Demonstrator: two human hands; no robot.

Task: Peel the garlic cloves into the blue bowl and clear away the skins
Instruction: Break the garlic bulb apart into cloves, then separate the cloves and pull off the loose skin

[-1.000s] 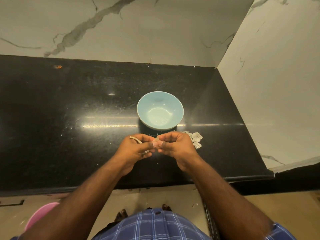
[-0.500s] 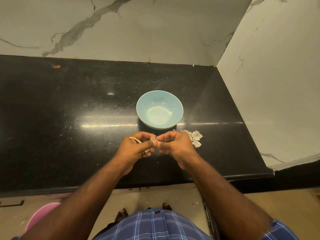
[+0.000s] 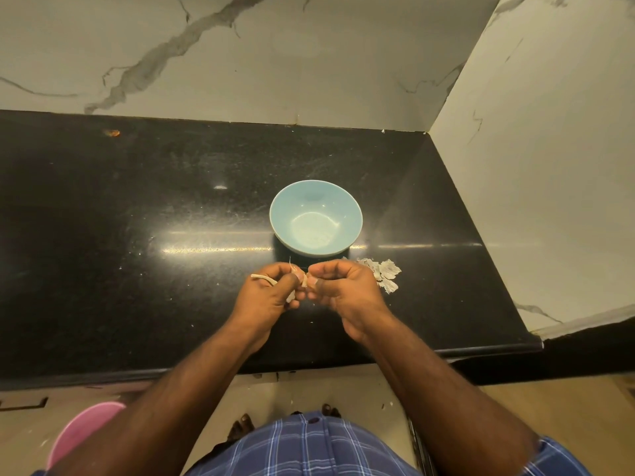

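Observation:
The blue bowl (image 3: 316,218) stands on the black counter (image 3: 137,252), and I see nothing inside it. Just in front of the bowl my left hand (image 3: 271,297) grips a garlic bulb (image 3: 302,278), whose pale stem (image 3: 263,278) sticks out to the left past my fingers. My right hand (image 3: 343,290) meets it, thumb and fingertips pinching the garlic's skin. Most of the garlic is hidden between my fingers. A small heap of white garlic skins (image 3: 386,273) lies on the counter right of my right hand.
Marble walls (image 3: 515,166) close off the counter at the back and the right. The counter's front edge (image 3: 103,376) runs below my wrists. A pink tub (image 3: 82,431) stands on the floor at lower left. Tiny skin flecks dot the counter.
Both hands stay together in front of the bowl, fingers shifting slightly on the garlic. Nothing else has moved.

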